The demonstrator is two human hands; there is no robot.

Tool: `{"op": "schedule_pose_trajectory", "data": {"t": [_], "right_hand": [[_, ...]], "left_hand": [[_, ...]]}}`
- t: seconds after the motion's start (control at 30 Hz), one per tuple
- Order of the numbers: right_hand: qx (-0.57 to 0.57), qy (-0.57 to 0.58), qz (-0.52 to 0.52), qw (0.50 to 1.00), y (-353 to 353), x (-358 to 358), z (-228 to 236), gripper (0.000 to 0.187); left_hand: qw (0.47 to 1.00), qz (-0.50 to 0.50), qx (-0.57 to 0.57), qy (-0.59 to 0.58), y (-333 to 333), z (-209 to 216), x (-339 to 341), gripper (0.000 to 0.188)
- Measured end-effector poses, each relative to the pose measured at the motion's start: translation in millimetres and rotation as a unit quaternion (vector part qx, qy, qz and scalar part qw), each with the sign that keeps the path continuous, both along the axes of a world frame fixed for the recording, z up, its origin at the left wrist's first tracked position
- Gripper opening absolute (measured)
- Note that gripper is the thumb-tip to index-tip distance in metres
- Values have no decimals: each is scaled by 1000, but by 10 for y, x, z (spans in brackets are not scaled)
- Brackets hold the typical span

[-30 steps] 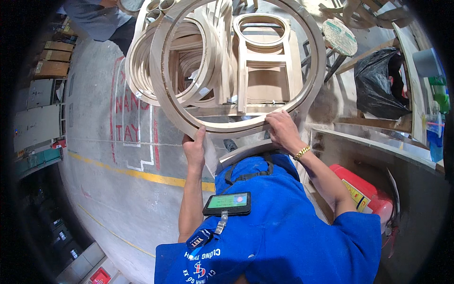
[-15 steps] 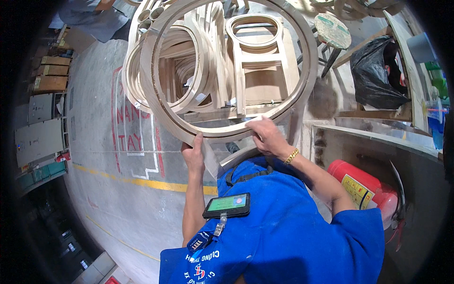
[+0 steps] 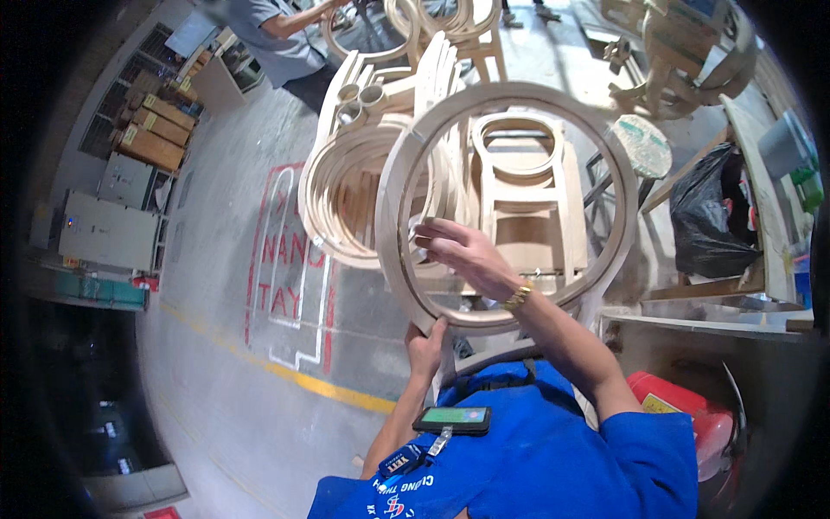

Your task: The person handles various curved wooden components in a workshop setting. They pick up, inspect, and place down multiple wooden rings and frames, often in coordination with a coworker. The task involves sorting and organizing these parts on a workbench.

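A large round wooden ring [image 3: 395, 216] with a groove along its inner side is held up in front of my body. My left hand [image 3: 424, 350] grips its lower left edge, with the thumb on the near face. My right hand [image 3: 471, 259] lies across the ring's opening, fingers stretched toward the inner left edge; whether the fingertips touch the wood is hard to tell. A gold bracelet circles that wrist. Behind the ring are stacked curved wooden frames [image 3: 333, 203] and, seen through the opening, a wooden chair-back frame with an oval top [image 3: 486, 186].
A round stool [image 3: 641, 147] and a black plastic bag [image 3: 713, 212] stand at the right. Nearer me lies a red fire extinguisher [image 3: 670, 398]. Another person [image 3: 277, 39] handles a wooden frame at the far left. Cartons [image 3: 156, 138] and grey cabinets line the left side.
My right hand has left the ring's lower edge and moved across the opening to its left inner side. My left hand keeps its grip. The view has shifted, bringing another person into sight.
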State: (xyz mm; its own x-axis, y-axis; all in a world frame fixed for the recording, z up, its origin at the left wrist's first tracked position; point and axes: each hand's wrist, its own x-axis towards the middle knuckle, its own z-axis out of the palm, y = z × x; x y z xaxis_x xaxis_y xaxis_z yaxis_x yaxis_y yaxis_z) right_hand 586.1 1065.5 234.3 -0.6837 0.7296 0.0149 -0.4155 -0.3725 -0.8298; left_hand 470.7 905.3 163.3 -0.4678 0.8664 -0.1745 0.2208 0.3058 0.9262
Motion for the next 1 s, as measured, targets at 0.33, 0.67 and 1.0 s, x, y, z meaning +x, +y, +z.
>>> {"op": "schedule_pose_trajectory", "data": {"t": [0.33,0.67,1.0], "right_hand": [[-107,-13,-204,973,103,-335,384,42],[-19,-10,-383,923,-773,266,946,50],[76,13,-437,896,-1723,532,1115,62]], "left_hand": [[986,-158,50,1,152,232,65,27],[921,-278,268,52,-129,236,270,33],[850,-459,103,-237,-350,41,305,41]]}}
